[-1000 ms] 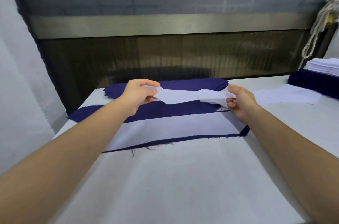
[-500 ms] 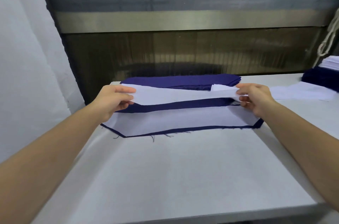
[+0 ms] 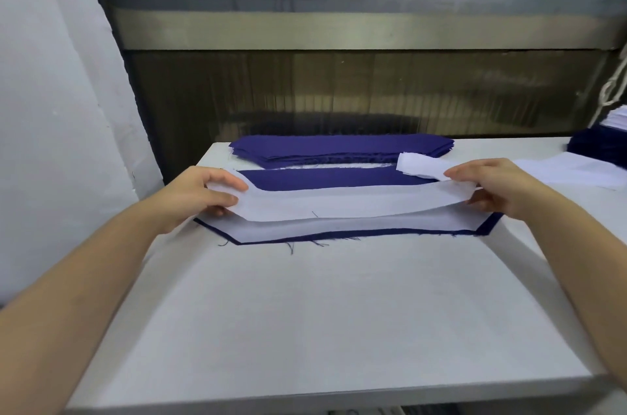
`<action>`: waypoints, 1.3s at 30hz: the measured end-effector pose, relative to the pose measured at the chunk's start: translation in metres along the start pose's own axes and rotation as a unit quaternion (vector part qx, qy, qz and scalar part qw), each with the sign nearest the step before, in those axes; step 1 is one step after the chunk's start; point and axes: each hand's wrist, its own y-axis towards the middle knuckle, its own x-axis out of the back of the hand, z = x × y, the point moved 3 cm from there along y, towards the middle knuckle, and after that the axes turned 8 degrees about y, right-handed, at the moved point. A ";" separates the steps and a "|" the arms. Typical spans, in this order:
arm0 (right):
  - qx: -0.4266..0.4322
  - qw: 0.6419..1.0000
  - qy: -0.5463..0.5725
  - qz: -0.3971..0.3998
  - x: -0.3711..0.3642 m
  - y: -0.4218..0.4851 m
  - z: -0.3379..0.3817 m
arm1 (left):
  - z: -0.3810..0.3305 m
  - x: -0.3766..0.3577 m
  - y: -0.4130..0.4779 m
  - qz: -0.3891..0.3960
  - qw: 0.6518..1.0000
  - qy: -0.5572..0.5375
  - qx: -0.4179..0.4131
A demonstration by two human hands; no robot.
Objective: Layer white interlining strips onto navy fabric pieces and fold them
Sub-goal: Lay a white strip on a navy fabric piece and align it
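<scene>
- Holding a white interlining strip (image 3: 339,205) stretched between both hands, the person has it raised just above the navy fabric piece (image 3: 332,178), which lies flat on the tabletop (image 3: 322,329); the strip is not yet laid down.
- The left grip (image 3: 207,197) pinches the strip's left end between thumb and fingers. The right grip (image 3: 492,187) pinches the right end, where a short white tail (image 3: 420,166) doubles back toward the middle.
- Done, as I read it: a laid interlining strip (image 3: 305,230) already covers the near half of the navy piece, leaving a thin navy border along the front edge.
- Left to do: the far half shows bare navy, so the held strip seems meant for it. No fold is visible yet.
- A stack of navy pieces (image 3: 339,148) sits just behind, so most of the job likely remains.
- Materials: the interlining is thin, matte and limp, sagging slightly mid-span. The navy cloth is opaque and woven, with angled corners and loose threads fraying from its cut edge.
- Loose white strips (image 3: 570,172) lie at the right, near a navy-and-white pile (image 3: 600,143).
</scene>
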 end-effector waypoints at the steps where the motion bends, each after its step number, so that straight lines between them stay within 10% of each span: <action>1: 0.009 1.000 0.003 -0.003 0.000 0.001 -0.002 | 0.001 0.000 -0.001 0.003 1.000 0.000 0.001; 39: -0.010 0.970 -0.240 0.050 0.013 -0.002 0.002 | -0.013 -0.004 -0.013 0.024 0.983 0.173 -0.062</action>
